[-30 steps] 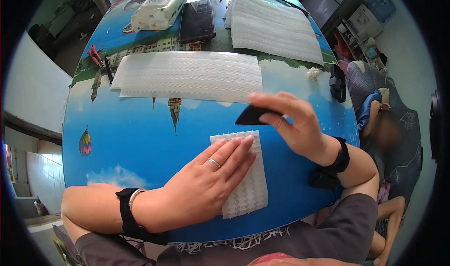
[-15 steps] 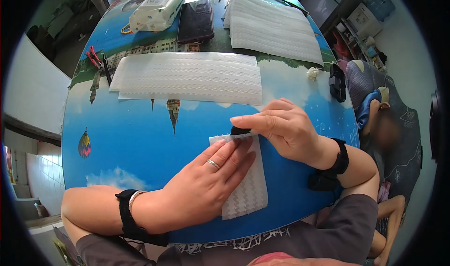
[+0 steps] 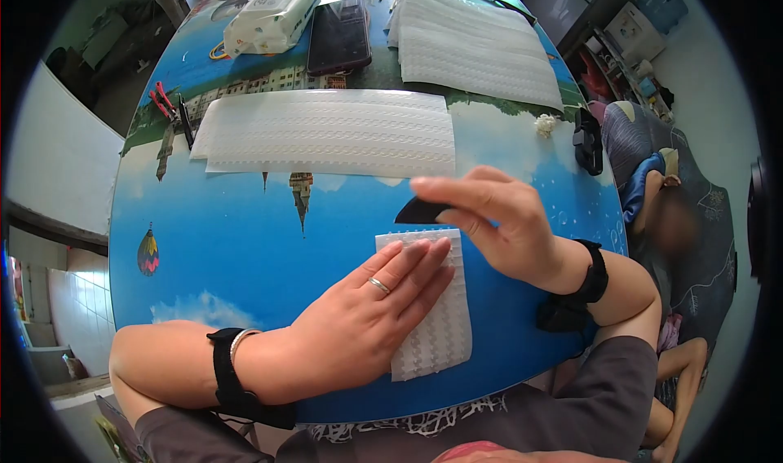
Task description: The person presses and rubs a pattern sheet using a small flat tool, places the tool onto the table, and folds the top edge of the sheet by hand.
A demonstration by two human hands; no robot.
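My left hand (image 3: pixel 359 324) lies flat, fingers stretched and close together, on a small white embossed sheet (image 3: pixel 444 324) near the table's front edge. Nothing is gripped in it. Just beyond the sheet's far edge, my right hand (image 3: pixel 497 218) pinches a thin black piece (image 3: pixel 420 210) between thumb and fingers. The black piece is held above the blue tabletop, apart from the sheet. Rows of small raised shapes run along the sheet, and a row of tiny bumps shows at its far edge.
Long white strips (image 3: pixel 326 133) lie across the middle, with red-handled pliers (image 3: pixel 163 100) at their left. Behind are a wipes pack (image 3: pixel 272 19), a phone (image 3: pixel 339 37) and stacked sheets (image 3: pixel 481 51). A black strap (image 3: pixel 586 141) sits right; another person (image 3: pixel 648 186) is beyond the table.
My right hand brought the black piece down to the sheet's far edge, then lifted it away again. The sheet and my left hand have shifted slightly right.
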